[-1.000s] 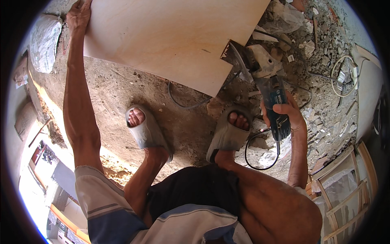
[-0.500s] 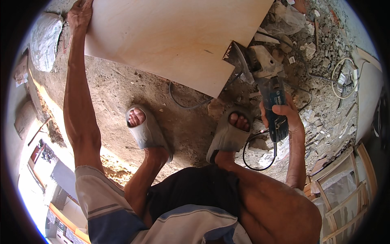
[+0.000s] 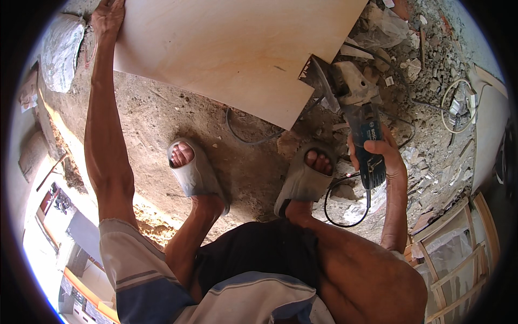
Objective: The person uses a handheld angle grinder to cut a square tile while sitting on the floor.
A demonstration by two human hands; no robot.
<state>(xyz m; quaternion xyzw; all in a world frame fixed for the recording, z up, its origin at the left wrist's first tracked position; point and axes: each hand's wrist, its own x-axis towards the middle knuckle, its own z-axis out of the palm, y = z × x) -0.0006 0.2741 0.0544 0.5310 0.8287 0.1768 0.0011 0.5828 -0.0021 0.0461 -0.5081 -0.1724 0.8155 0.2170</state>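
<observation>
A large cream tile [image 3: 216, 48] with faint brown streaks slopes across the upper middle. My left hand [image 3: 108, 20] grips its left edge, with the fingertips partly hidden. In my right hand [image 3: 386, 154] is a blue angle grinder [image 3: 368, 129], its fingers and thumb wrapped around the body. The grinder's grey, dusty head and guard lie by the tile's right edge. A dark, squared notch [image 3: 308, 73] shows in that edge beside the guard. Whether the disc touches the tile I cannot tell. A black cord [image 3: 345, 224] loops from the grinder's rear end.
My feet in grey slides [image 3: 197, 173] stand on bare dirt below the tile. Broken rubble [image 3: 426, 124] and plastic scraps cover the right side. A pale cable loop [image 3: 445, 113] lies there, with a wooden frame [image 3: 453, 264] at lower right. Clear plastic sheeting [image 3: 62, 54] is at upper left.
</observation>
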